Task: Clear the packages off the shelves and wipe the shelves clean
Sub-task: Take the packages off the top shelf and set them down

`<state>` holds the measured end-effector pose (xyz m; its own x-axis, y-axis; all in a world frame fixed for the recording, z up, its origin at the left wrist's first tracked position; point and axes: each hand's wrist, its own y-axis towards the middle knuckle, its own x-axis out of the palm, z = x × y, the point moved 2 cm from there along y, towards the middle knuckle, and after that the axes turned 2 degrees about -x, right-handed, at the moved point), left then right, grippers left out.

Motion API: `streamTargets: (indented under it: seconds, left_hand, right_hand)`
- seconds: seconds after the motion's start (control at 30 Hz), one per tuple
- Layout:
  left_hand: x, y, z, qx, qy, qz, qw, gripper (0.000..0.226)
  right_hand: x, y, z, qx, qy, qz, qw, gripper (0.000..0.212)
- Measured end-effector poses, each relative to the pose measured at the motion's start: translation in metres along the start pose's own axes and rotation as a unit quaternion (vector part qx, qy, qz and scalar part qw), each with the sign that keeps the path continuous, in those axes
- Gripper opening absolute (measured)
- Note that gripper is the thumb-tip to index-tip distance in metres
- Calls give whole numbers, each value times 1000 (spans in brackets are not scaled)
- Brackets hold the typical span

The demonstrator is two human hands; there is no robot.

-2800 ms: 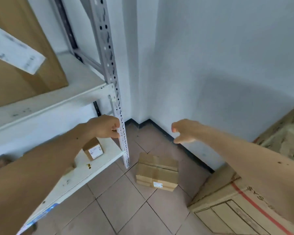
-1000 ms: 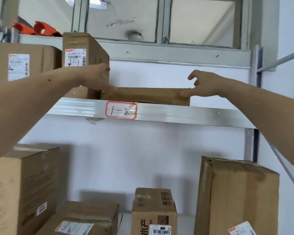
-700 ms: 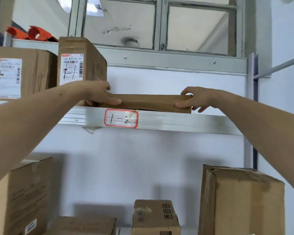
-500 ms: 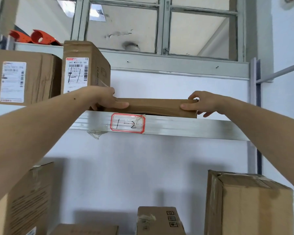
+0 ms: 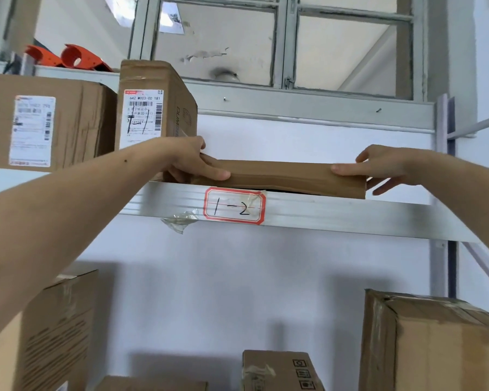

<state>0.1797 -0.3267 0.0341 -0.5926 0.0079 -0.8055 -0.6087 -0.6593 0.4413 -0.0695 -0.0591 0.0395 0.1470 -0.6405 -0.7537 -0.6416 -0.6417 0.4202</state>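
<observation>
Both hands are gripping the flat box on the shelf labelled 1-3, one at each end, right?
Not quite: the shelf label reads 1-2, not 1-3, as the head view shows. The left hand and right hand do grip the flat box, one at each end.

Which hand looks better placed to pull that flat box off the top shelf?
Neither alone; it likely takes both. The left hand grips the flat box at its left end, the right hand at its right end. The left has less room, beside the upright labelled box.
</observation>
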Motion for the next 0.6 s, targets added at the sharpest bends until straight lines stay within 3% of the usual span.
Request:
streamTargets:
  seconds: [0.07,0.13,0.23,0.43,0.6]
  left_hand:
    - [-1,1,0,-4,-22,-13,1000,90]
    - [2,3,-1,-21,-89,-50,995,72]
    - [10,5,-5,-33,-133,-82,987,82]
    - [7,9,-10,-2,-165,-62,984,105]
    - [3,-4,-2,18,-190,-42,981,83]
  right_hand:
    - [-1,2,2,39,52,1,998,106]
    - [3,7,2,68,75,5,995,99]
    - [11,13,1,86,102,16,991,73]
    - [10,11,-3,87,125,37,988,53]
    - [-2,0,-4,79,140,84,983,54]
